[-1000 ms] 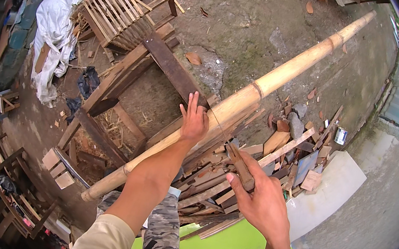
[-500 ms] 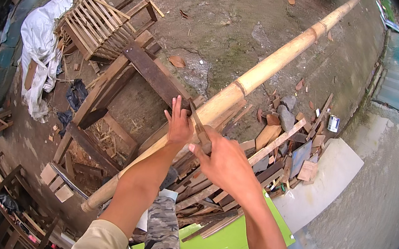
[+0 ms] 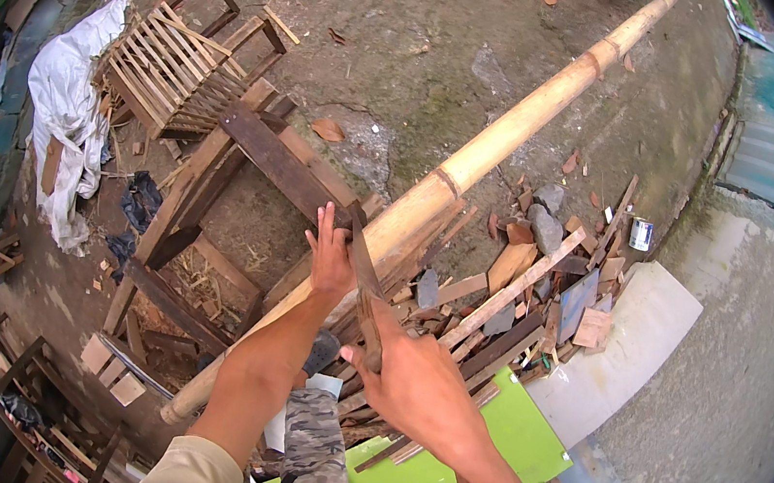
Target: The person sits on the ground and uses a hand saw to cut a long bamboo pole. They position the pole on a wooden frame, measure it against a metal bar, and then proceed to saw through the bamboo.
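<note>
A long pale bamboo pole point(image 3: 507, 146) runs from lower left to the far upper right. My left hand point(image 3: 331, 262) lies over the pole beside the end of a dark wooden plank point(image 3: 278, 164), its fingers stretched out and a little spread. In my right hand point(image 3: 417, 382) is the handle end of what looks like a hand saw, with a long brown tapering blade point(image 3: 365, 276). The blade slants up and left across the pole, its tip close to the plank's end and my left fingers. Where the blade's edge meets the material is hard to make out.
Around the plank stands a dark wooden frame point(image 3: 181, 190), with a slatted wooden piece point(image 3: 168, 66) and white sacking point(image 3: 67, 111) behind it. Scrap wood and stones point(image 3: 545, 228) pile up right of the pole. A green panel point(image 3: 435, 473) and a small can point(image 3: 640, 235) lie nearby.
My right hand has drawn the blade back toward me, down and slightly left. My left hand stays by the plank's end; the whole view has shifted a little.
</note>
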A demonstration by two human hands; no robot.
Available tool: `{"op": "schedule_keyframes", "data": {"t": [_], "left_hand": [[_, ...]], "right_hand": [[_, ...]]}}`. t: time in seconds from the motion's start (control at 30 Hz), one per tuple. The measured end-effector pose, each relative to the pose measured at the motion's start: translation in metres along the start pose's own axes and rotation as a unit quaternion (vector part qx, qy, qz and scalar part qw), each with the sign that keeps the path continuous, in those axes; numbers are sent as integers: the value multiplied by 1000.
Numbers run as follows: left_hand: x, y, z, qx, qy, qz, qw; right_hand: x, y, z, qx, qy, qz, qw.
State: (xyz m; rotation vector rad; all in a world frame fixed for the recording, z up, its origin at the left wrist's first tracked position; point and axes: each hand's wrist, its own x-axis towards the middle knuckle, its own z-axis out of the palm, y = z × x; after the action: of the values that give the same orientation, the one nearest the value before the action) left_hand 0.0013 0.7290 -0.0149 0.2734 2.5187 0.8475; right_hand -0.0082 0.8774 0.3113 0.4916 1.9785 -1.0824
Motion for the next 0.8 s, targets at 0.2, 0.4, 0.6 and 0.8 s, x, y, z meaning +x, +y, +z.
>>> {"op": "schedule_keyframes", "data": {"t": [0.2,0.4,0.6,0.8], "left_hand": [[0,-21,17,2,2,23,1000],[1,-4,1,-35,2,7,999],[-2,-10,7,-29,12,64,997],[-2,1,2,8,28,39,999]], "right_hand": [[67,23,24,-27,35,-43,998],[11,8,6,6,18,-26,999],[54,34,33,-31,46,-50,997],[-102,40,22,69,123,27,990]]}}
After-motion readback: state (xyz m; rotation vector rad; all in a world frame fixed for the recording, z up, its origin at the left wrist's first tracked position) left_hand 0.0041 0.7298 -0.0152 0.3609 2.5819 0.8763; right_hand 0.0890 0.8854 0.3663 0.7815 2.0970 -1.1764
